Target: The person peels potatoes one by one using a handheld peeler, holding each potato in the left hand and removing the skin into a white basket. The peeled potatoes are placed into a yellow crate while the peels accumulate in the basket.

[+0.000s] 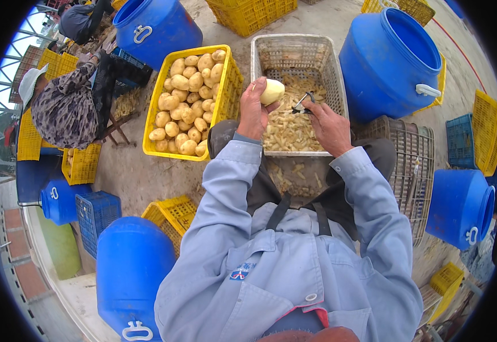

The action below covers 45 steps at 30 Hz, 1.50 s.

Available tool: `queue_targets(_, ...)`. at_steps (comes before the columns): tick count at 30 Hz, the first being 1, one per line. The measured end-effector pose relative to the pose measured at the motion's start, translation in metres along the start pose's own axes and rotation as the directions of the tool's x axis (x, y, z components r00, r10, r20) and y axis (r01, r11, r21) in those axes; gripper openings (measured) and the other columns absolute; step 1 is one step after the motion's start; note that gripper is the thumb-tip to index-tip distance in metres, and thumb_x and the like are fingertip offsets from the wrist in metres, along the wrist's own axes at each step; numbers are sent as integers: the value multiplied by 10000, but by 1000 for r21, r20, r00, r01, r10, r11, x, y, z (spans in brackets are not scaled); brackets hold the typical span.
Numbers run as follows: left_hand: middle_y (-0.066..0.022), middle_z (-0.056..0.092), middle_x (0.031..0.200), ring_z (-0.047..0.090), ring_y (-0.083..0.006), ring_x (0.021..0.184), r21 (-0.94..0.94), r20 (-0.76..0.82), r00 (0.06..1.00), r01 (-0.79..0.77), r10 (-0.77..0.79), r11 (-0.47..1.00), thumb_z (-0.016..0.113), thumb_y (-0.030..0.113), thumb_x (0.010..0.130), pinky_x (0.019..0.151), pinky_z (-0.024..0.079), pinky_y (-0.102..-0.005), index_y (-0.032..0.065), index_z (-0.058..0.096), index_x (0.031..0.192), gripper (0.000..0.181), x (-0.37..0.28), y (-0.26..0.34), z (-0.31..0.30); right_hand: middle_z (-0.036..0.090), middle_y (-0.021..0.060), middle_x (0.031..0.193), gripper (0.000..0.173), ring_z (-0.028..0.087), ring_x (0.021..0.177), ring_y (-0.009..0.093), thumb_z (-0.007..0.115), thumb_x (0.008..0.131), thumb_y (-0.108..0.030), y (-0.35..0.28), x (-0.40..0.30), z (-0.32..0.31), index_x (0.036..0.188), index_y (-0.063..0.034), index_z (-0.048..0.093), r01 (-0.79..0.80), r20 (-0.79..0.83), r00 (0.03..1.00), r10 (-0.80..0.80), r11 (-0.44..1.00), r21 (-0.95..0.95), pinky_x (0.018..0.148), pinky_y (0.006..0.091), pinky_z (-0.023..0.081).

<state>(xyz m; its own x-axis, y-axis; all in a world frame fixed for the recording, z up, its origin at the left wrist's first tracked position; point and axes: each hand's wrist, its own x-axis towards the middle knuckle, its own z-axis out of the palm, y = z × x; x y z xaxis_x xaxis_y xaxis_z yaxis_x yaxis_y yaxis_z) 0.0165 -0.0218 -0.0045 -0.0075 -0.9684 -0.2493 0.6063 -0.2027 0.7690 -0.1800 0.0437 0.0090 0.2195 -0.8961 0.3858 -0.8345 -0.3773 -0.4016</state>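
Observation:
A peeled pale potato [273, 92] is held in my left hand [252, 109], over the near left part of a grey-white plastic crate [299, 41]. My right hand [329, 128] grips a dark-handled peeler [304, 102], its blade a little to the right of the potato and apart from it. Below both hands, potato peelings [293, 132] cover the crate's floor. To the left, a yellow plastic crate [230, 85] holds many unpeeled potatoes [188, 112].
Blue plastic barrels stand at the upper left [163, 30] and upper right [381, 64]; another [133, 273] is at the lower left. An upturned grey crate [406, 171] is beside my right leg. A co-worker [67, 107] in a white hat sits at the left.

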Motion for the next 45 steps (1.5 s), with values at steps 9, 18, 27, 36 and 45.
queue_targets(9, -28, 641, 853, 629, -132, 716, 65, 14, 998, 61, -62, 996, 587, 449, 904, 521, 494, -261, 104, 578, 1014, 362, 2, -8, -5, 542, 39, 756, 369, 582, 631, 242, 638, 819, -121, -27, 15, -15, 1170, -228, 601, 80, -50, 996, -76, 994, 78, 546, 359, 464)
queue_targets(18, -24, 626, 809, 591, -106, 657, 125, -3, 998, -62, 63, 990, 580, 408, 920, 547, 479, -256, 69, 586, 969, 343, 4, -12, -3, 539, 0, 718, 274, 596, 631, 182, 626, 816, -146, -33, 27, -5, 1080, -219, 637, 251, -86, 964, -252, 968, -27, 498, 333, 447)
queue_targets(27, -18, 611, 755, 547, -94, 562, 246, -74, 996, -21, 41, 969, 614, 456, 878, 406, 364, -227, 77, 583, 950, 387, -2, -16, 6, 524, 6, 727, 250, 585, 646, 195, 608, 845, -147, -4, 29, -14, 1083, -220, 633, 262, -29, 963, -269, 955, -141, 542, 353, 454)
queue_targets(36, -19, 619, 807, 597, -126, 655, 52, -6, 987, 159, -159, 986, 547, 538, 889, 432, 376, -250, 118, 563, 1010, 438, -2, -10, 0, 579, 34, 799, 265, 608, 676, 261, 591, 882, -162, 5, 25, -17, 1135, -237, 619, 38, 13, 999, -39, 996, 82, 560, 377, 468)
queue_targets(45, -15, 626, 938, 599, -124, 797, 18, 135, 969, 205, -205, 979, 523, 358, 906, 512, 406, -252, 142, 552, 1086, 282, -10, -3, 4, 651, 77, 1019, 364, 641, 799, 298, 607, 853, -150, 20, 8, -5, 1209, -202, 554, -34, 34, 999, 30, 991, 131, 661, 398, 506)
